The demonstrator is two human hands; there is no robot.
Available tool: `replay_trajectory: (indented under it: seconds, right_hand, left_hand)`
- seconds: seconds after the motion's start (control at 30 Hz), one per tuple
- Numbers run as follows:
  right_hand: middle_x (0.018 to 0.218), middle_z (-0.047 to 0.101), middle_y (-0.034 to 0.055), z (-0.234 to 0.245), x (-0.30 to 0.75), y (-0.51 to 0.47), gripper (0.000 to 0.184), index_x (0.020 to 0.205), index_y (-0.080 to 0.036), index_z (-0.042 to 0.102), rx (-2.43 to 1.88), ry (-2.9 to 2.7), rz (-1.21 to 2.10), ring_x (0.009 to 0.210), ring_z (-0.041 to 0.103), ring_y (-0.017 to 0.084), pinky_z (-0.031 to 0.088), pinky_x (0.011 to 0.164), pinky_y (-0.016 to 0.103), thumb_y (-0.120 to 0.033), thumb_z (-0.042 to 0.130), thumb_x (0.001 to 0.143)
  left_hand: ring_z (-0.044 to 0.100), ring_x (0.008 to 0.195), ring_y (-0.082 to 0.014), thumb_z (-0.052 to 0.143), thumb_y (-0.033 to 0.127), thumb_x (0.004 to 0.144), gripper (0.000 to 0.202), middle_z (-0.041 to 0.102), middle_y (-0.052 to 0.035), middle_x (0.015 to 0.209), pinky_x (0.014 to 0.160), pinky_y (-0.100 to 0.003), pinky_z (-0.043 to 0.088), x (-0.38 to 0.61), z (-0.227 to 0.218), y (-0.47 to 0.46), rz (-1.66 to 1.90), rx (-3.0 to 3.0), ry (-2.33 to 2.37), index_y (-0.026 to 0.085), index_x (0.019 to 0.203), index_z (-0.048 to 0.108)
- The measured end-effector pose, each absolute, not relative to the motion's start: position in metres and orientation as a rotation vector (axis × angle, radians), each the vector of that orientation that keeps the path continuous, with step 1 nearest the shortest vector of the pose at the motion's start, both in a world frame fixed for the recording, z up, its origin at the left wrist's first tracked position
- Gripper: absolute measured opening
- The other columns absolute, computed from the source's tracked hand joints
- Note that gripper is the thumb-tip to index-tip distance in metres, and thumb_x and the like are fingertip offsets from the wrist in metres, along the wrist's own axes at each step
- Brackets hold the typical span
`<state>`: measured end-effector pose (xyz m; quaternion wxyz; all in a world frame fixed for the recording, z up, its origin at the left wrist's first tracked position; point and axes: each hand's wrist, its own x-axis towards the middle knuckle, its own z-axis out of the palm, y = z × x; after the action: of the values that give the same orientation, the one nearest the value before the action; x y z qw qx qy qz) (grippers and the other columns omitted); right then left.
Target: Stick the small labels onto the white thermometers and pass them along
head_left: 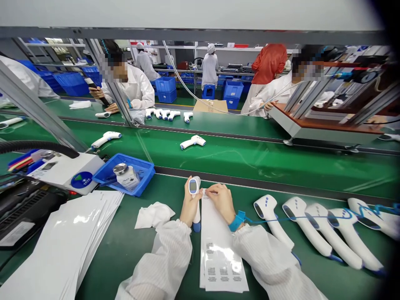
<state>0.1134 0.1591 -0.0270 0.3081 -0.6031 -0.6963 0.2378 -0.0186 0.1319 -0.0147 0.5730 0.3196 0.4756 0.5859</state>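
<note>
Head cam, looking down at the green counter (131, 250). Fat stack of white bags (62, 237) on the left, row of thermometers (315, 229) lying on the right. Dead centre, one white bag (218, 254) lies flat, with the right hand (222, 201) pinching its top edge. The left hand (188, 208) is wrapped around a thermometer (194, 186), held upright just beside it.

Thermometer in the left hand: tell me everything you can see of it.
The thermometer is white plastic, gun-shaped, with a small bluish screen on its head facing the camera and a blue cap at the handle's base. It points head away from the person, above the green bench. The left hand wraps its handle. It lies alongside a white printed bag; contact there is unclear.
</note>
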Motion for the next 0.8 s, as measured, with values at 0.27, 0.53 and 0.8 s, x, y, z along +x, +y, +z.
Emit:
replay_trajectory:
  seconds: [0.27, 0.53, 0.8]
  right_hand:
    - [0.087, 0.068, 0.0035, -0.026, 0.111, 0.167, 0.014, 0.071, -0.022, 0.065, -1.539, -1.941, 0.577, 0.088, 0.056, 0.023, 0.038, 0.077, 0.037, -0.022, 0.058, 0.083]
    - [0.091, 0.066, 0.0037, -0.006, 0.118, 0.129, 0.014, 0.075, -0.022, 0.057, -1.277, -2.154, 0.507, 0.088, 0.059, 0.021, 0.043, 0.081, 0.035, -0.011, 0.054, 0.083]
    - [0.092, 0.065, 0.0007, -0.005, 0.136, 0.105, 0.009, 0.079, -0.023, 0.055, -1.342, -2.007, 0.547, 0.080, 0.065, 0.017, 0.049, 0.071, 0.028, -0.015, 0.052, 0.084]
  left_hand:
    - [0.057, 0.120, -0.0222, 0.063, 0.026, 0.083, 0.070, 0.038, -0.0082, 0.150, 0.107, -0.037, 0.038, -0.015, -0.012, 0.130, 1.404, 0.835, 1.090, 0.029, 0.143, 0.028]
    - [0.051, 0.126, -0.0242, 0.061, 0.019, 0.082, 0.064, 0.051, -0.0058, 0.140, 0.109, -0.037, 0.034, -0.018, -0.013, 0.134, 1.283, 1.058, 1.244, 0.028, 0.141, 0.038]
    - [0.038, 0.137, -0.0225, 0.060, 0.018, 0.082, 0.064, 0.041, -0.0058, 0.148, 0.112, -0.033, 0.027, -0.009, -0.001, 0.126, 1.239, 1.235, 1.308, 0.026, 0.141, 0.036]
